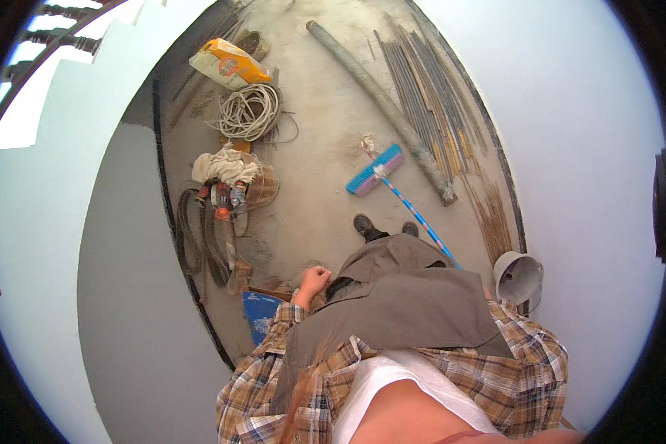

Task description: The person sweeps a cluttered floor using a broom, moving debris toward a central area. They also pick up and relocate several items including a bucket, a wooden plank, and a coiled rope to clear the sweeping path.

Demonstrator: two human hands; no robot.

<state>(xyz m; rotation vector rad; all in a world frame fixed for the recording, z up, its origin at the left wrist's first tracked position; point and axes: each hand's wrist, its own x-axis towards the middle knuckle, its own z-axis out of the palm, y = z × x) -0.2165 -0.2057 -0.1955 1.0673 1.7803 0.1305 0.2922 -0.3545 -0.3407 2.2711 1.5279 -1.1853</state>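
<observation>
My left hand [314, 279] hangs beside the grey-brown apron [399, 299], its fingers curled in with nothing visible in them. Only a sliver of my right hand [487, 294] shows at the apron's right edge; its fingers are hidden. A push broom with blue and purple bristles [374, 170] rests on the floor ahead of my shoes. Its blue striped handle [420, 217] slants back to the right and goes out of sight behind the apron, on the right hand's side. Whether that hand grips it cannot be seen.
A long metal pipe [380, 111] and bundled rods [430, 100] lie ahead on the right, with a grey bucket [517, 277] by the wall. Along the left are a coiled cable [250, 112], a yellow-and-white bag [230, 64], a cloth [226, 166], power tools [222, 198] and a blue box [260, 316].
</observation>
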